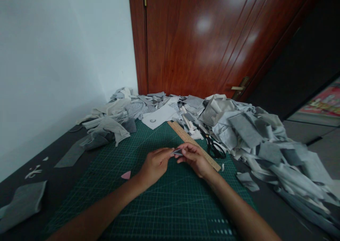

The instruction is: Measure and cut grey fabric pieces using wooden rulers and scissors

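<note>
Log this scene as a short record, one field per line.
Left hand: holding a small grey piece
Right hand: holding the same piece
Surface: green mat
Pink piece: on the mat, left of the left hand
Ruler: slantwise, beyond the right hand
Scissors: right of the ruler, black handles
Scraps: heaped grey and white, far side and right
Door: reddish-brown, behind the scraps

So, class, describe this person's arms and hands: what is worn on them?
The left hand and right hand are ungloved. The left forearm and right forearm show no sleeve, watch or bracelet. No ring can be made out.
</note>
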Demonstrator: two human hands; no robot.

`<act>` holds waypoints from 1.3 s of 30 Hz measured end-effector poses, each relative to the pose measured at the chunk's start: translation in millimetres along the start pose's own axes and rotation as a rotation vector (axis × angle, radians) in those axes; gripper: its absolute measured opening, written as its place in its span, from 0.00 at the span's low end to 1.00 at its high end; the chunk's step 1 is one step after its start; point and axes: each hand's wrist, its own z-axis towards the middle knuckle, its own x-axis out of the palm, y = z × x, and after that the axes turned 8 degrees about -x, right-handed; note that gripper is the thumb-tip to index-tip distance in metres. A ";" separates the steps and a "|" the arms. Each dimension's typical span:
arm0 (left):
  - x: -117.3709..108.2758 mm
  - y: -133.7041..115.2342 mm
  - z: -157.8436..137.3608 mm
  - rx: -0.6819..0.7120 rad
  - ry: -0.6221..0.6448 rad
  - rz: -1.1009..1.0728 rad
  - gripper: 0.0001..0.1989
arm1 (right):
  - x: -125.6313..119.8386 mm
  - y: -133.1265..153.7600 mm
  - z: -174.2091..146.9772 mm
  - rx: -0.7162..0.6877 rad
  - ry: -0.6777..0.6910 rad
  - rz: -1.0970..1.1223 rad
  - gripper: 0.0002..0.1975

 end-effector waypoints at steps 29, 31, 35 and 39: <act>7.2 -13.8 0.6 -0.497 0.045 -0.321 0.11 | 7.6 -4.4 -3.1 0.206 -0.091 0.131 0.14; 6.8 -12.0 2.2 -0.547 0.031 -0.361 0.10 | 8.6 -4.0 -4.6 0.091 -0.115 0.069 0.18; 5.6 -10.5 4.7 -0.591 0.027 -0.404 0.10 | 14.1 -4.2 -8.3 -0.223 -0.112 -0.158 0.20; 6.3 -12.1 3.6 -0.602 0.047 -0.426 0.10 | 18.0 -6.7 -9.3 -0.319 -0.115 -0.299 0.14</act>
